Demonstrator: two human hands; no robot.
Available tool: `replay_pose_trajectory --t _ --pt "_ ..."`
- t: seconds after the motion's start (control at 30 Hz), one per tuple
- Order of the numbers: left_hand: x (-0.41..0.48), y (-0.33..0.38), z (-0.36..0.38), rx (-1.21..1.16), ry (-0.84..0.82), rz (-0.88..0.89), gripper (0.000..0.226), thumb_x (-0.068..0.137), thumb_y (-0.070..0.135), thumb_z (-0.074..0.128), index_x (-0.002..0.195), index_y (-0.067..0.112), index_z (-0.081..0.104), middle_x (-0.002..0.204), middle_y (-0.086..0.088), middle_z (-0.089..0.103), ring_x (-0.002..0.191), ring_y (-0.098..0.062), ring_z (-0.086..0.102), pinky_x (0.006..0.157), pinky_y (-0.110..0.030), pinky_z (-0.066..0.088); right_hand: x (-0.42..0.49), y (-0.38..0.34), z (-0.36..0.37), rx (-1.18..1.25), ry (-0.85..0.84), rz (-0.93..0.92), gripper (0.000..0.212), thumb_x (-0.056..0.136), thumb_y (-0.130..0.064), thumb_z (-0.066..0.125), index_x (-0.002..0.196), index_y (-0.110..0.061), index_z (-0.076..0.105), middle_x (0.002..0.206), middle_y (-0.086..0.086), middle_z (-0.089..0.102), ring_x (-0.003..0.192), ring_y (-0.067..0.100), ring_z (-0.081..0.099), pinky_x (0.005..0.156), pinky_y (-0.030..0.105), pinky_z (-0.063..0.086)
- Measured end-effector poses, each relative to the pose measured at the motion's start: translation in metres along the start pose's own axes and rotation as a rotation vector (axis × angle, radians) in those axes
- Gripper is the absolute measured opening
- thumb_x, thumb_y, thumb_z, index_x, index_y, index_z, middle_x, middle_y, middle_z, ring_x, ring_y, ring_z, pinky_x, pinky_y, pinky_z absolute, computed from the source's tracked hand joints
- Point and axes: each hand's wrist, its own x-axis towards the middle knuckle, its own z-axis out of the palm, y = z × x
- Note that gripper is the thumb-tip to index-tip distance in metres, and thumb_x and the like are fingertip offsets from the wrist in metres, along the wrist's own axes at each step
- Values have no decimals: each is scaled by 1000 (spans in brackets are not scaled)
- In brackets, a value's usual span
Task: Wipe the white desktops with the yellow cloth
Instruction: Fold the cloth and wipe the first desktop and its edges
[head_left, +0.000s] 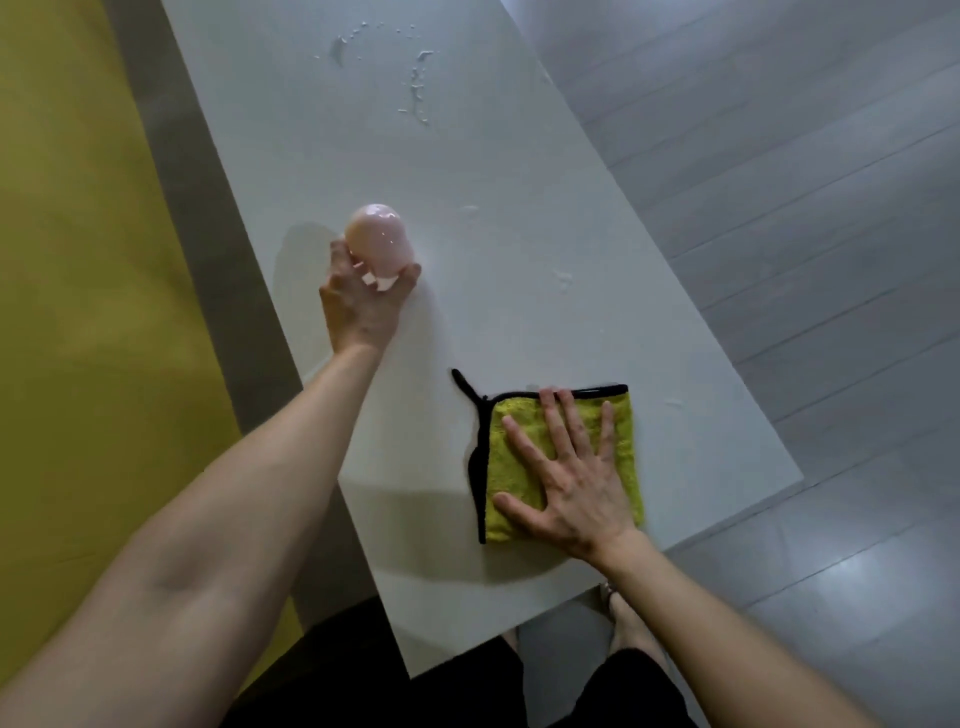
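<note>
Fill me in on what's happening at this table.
A person is wiping a white rectangular desktop. The right hand presses flat on a folded yellow terry cloth with black trim toward the near end. The left hand grips a glossy pale pink rounded container. Spilled liquid droplets at the far end lie unwiped.

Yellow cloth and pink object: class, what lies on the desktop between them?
Head view: only bare white desktop lies between yellow cloth and pink object; water droplets sit further right.
</note>
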Motion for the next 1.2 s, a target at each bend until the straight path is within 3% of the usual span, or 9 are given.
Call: replay_pose_trajectory --t 0.13,0.23,0.33,0.47,0.7,0.87,1.0,1.07,1.2 --pt "2 -16 -21 36 -136 -47 97 81 42 94 157 19 38 148 -8 61 129 -22 65 107 -38 56 24 -31 -1 -23 -40 -178 94 97 -90 28 173 -41 1 179 17 -18 167 37 -15 126 77 5" --pt "-43 -33 -40 247 -174 -40 77 92 33 79 159 21 42 151 -9 56 135 -25 58 108 -36 51 35 -57 0 -55 -51 -319 91 100 -87 27 173 -40 1 180 15 -19 166 37 -18 127 76 -1" --pt "-102 -44 -52 447 -234 107 55 102 25 65 154 21 49 151 -10 54 139 -30 52 115 -49 49 34 -69 1 -69 -62 -356 87 101 -85 25 173 -40 5 180 15 -18 166 37 -20 127 76 -1" --pt "-158 -43 -48 545 -306 187 45 109 35 50 152 21 54 152 -9 56 139 -33 51 116 -57 44 19 -51 -1 -39 -71 -356 84 102 -83 28 173 -40 14 181 12 -12 167 34 -18 128 74 1" --pt "-187 -17 -21 870 -631 -16 73 107 64 44 171 42 14 182 -7 -2 167 -36 6 129 -62 22 -54 94 -15 -78 -70 -234 89 100 -86 33 173 -41 11 183 3 -9 169 26 -11 131 70 6" --pt "-198 12 -4 946 -633 -5 102 93 79 58 172 34 11 181 -9 2 168 -32 4 131 -59 21 -23 179 -30 -109 -33 -75 92 95 -88 38 172 -40 22 183 4 1 169 26 -3 130 69 7" --pt "-199 30 22 939 -658 107 102 95 59 67 172 38 3 182 -2 -6 169 -25 -1 134 -53 17 39 146 -34 -97 42 28 90 97 -87 30 173 -40 18 182 12 0 169 32 -4 131 68 3" --pt "-190 32 32 944 -686 87 102 94 46 65 172 41 -1 182 -1 -11 168 -28 -6 134 -56 15 31 114 -25 -82 67 -47 86 99 -85 31 172 -42 18 182 15 -2 168 36 -5 130 69 4" --pt "-186 25 38 938 -774 33 147 64 73 89 170 43 -9 180 -7 -20 166 -35 -16 134 -59 14 -45 85 -11 -57 -1 -289 82 102 -81 28 173 -42 13 181 13 -10 167 34 -15 131 67 3"
